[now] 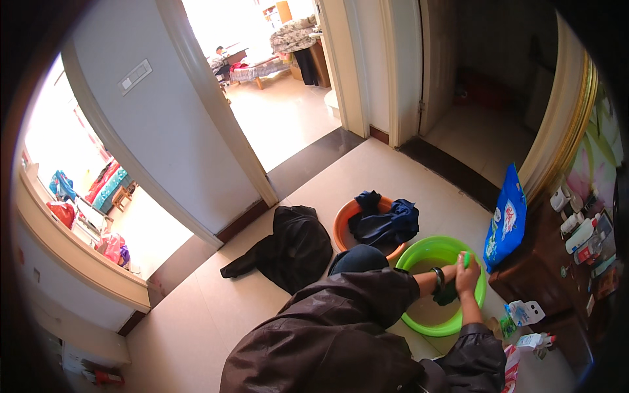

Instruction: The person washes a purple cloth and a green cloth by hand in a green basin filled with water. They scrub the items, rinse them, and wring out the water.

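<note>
Both my hands are together above a bright green plastic basin of cloudy water. My right hand is closed around a small bright green object, its kind unclear. My left hand, with a dark bracelet on its wrist, reaches in beside it; its fingers are mostly hidden behind my right hand. A dark wet cloth hangs just below the hands into the basin. Touching or close beside the green basin is an orange basin with dark blue clothing heaped in it.
A black garment lies spread on the tiled floor. To the right, a blue detergent bag stands against a brown cabinet. A white-and-blue pouch and a bottle are near the basin's right. Doorways open ahead and left.
</note>
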Action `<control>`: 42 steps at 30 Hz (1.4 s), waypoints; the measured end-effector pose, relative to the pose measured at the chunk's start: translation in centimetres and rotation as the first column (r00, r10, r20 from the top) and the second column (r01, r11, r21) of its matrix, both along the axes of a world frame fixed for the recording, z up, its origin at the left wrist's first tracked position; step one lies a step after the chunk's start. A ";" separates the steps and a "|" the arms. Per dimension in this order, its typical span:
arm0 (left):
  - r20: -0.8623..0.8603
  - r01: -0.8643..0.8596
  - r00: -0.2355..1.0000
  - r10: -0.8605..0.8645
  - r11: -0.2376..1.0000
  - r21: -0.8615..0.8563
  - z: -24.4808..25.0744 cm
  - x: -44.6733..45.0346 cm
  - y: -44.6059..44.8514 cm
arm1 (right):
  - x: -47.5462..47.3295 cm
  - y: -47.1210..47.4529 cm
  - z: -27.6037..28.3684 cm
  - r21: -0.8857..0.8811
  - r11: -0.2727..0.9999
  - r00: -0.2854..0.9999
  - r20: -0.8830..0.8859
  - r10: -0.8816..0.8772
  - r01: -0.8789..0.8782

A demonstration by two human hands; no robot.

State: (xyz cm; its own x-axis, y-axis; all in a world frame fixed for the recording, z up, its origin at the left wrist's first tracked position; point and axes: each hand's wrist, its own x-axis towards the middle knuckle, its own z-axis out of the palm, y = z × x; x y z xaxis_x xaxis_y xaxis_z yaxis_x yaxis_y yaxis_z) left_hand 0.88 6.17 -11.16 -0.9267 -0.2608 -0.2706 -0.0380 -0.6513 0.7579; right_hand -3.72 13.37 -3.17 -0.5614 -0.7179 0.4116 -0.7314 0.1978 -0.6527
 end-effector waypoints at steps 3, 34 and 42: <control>0.288 0.012 0.949 0.128 0.899 -0.438 0.8 -3.1 2.0 | -8.8 1.6 -4.3 0.199 0.979 0.704 0.690 -0.165 0.035; 0.436 0.421 0.900 0.013 0.234 -0.876 1.8 0.5 -1.7 | -1.9 -1.5 -2.8 0.280 0.928 0.961 0.050 -0.271 0.247; 0.214 -0.247 0.939 0.267 0.962 -0.115 0.2 1.9 -2.9 | 2.9 -1.1 -0.8 -0.097 0.995 0.963 -0.268 -0.013 -0.014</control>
